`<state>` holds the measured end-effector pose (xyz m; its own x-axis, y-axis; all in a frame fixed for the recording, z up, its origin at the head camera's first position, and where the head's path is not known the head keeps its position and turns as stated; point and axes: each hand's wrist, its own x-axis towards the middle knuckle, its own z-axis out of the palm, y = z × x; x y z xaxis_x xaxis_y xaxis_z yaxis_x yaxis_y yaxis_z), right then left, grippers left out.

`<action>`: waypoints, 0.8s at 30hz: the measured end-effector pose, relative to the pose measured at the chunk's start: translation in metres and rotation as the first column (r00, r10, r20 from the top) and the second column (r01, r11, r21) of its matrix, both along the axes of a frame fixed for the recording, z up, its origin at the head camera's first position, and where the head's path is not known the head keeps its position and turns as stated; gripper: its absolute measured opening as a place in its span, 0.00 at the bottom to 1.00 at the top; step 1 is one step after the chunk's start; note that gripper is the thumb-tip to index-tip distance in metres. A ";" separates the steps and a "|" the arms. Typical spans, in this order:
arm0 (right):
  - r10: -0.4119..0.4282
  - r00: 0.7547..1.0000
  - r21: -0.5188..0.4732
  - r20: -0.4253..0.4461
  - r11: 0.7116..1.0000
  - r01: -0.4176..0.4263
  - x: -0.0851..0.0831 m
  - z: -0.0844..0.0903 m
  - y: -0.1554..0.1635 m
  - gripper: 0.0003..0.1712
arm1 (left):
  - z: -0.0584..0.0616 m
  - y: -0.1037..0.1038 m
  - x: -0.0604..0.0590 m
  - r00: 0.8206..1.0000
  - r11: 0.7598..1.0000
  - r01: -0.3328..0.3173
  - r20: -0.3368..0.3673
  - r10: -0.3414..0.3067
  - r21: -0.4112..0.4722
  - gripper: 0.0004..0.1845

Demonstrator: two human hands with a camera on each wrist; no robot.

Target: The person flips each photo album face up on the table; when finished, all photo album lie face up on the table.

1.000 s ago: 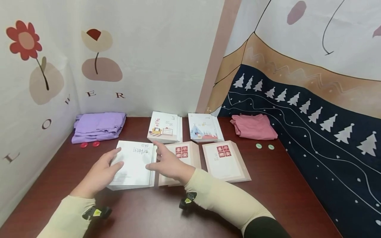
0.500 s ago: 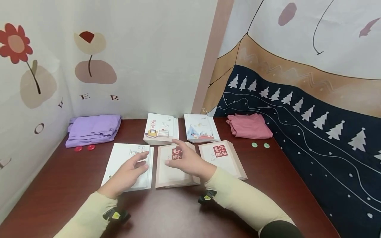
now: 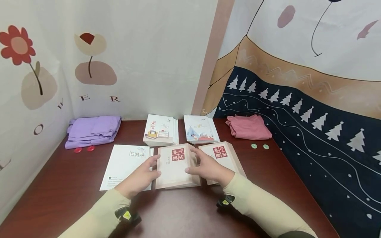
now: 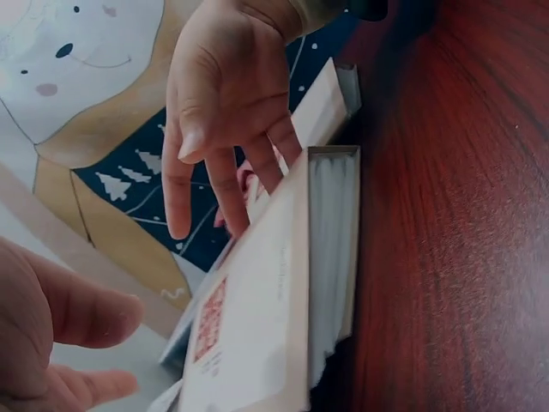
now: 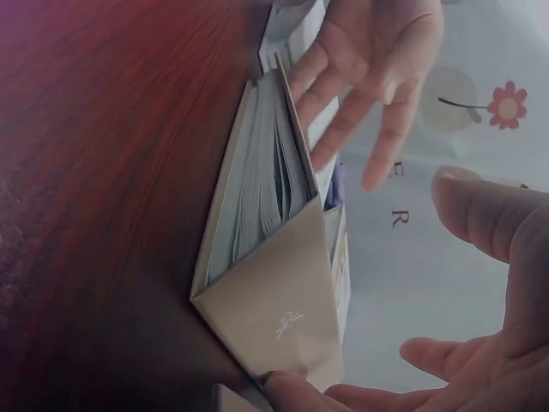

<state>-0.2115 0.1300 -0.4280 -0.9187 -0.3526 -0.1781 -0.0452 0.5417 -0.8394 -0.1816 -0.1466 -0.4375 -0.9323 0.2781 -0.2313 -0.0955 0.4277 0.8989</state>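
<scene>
A thick beige book with red square characters on its cover lies in the middle of the front row. My left hand is at its left edge and my right hand at its right edge, fingers spread and mostly straight. In the right wrist view, a fingertip of the right hand meets the book's beige side flap. Whether the left fingers touch the book is unclear. Left of it lies a white book with printed writing; a matching beige book lies to the right, partly behind my right hand.
Two illustrated white books, the left one and the right one, form a back row. Folded purple cloth and red buttons are at left. Folded pink cloth and green buttons are at right. Printed curtains border the table.
Both hands have moved right, from the white book to either side of the middle beige book. The white book now lies uncovered except near the left hand.
</scene>
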 end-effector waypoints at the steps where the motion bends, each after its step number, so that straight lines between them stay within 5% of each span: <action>1: 0.002 1.000 -0.002 0.009 1.000 -0.002 0.000 -0.001 0.001 0.53 | -0.001 0.001 0.000 1.000 1.000 -0.010 0.009 0.010 -0.008 0.37; 15: 0.022 1.000 0.005 0.010 1.000 -0.022 0.002 -0.008 -0.002 0.47 | -0.012 0.016 -0.009 0.997 0.998 -0.054 0.061 0.055 -0.019 0.38; 24: 0.027 0.999 0.081 -0.035 0.996 -0.024 0.006 -0.008 -0.007 0.40 | -0.008 0.018 -0.013 0.993 0.999 -0.055 0.101 0.054 0.000 0.39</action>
<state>-0.2055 0.1233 -0.4364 -0.9161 -0.3615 -0.1735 -0.0893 0.6058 -0.7906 -0.1942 -0.1281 -0.4456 -0.9180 0.2281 -0.3244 -0.2089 0.4172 0.8845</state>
